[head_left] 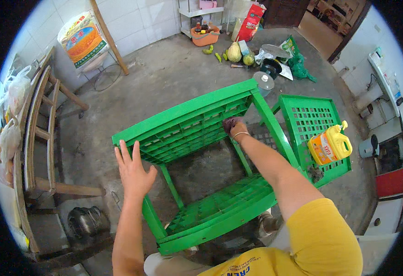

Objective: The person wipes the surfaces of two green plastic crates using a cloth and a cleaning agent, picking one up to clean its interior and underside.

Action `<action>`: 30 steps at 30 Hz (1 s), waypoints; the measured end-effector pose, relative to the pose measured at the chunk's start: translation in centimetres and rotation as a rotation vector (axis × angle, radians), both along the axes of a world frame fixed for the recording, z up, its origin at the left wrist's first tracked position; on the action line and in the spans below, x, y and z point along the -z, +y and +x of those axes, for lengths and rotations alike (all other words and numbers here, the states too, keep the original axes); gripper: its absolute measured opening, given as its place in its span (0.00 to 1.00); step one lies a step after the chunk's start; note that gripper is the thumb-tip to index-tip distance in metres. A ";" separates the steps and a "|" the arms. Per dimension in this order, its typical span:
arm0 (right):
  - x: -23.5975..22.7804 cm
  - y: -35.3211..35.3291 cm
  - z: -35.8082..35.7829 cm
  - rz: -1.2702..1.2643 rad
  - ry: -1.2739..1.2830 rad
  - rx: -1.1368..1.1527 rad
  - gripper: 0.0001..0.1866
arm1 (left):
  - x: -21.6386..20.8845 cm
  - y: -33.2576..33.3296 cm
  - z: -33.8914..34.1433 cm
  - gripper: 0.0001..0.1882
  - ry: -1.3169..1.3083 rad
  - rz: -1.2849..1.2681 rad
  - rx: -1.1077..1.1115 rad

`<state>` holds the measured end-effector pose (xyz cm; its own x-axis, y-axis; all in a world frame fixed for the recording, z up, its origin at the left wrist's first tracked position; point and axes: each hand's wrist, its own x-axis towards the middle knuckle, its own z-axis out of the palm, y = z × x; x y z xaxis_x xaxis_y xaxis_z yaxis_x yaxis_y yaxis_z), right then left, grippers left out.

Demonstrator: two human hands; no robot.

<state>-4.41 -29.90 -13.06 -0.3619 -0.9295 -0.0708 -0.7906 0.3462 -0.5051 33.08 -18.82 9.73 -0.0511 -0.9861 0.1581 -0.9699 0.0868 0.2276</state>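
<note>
A green plastic shelf rack (pixel 201 101) is tipped over in front of me, with two slatted tiers joined by legs. My left hand (pixel 136 172) lies with fingers spread against the left corner of its upper tier. My right hand (pixel 239 129) reaches inside the frame, closed around a dark purple cloth (pixel 231 123) that touches the ribbed underside of that tier. To the right, a separate green perforated shelf (pixel 302 110) holds a yellow jug (pixel 329 146) with a pump-like cap. Near the jug sits a grey scouring pad (pixel 315 173).
A wooden frame (pixel 49 133) with plastic bags stands at the left, a dark metal pot (pixel 87 221) below it. Vegetables, a lidded pot (pixel 263 83), a red bag (pixel 251 22) and an orange basket (pixel 205 37) are on the far floor. A counter (pixel 385 83) runs along the right wall.
</note>
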 end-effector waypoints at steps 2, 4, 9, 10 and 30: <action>1.3 0.2 2.2 -0.036 -0.063 -0.004 0.12 | 0.0 0.2 0.0 0.43 -0.013 0.006 -0.001; 1.3 -0.2 3.9 0.069 0.012 0.085 0.12 | -0.1 -0.1 -0.5 0.43 -0.015 -0.009 0.013; -3.9 1.3 3.5 0.321 0.045 -0.215 0.19 | 0.3 -0.1 -0.3 0.43 -0.014 -0.005 -0.005; -4.4 0.8 2.3 0.432 0.296 -0.412 0.19 | 0.2 -0.2 -0.4 0.43 -0.007 -0.026 0.006; -1.4 -0.5 -1.7 0.062 -0.293 0.043 0.18 | 0.1 0.0 -0.6 0.42 0.038 -0.029 -0.001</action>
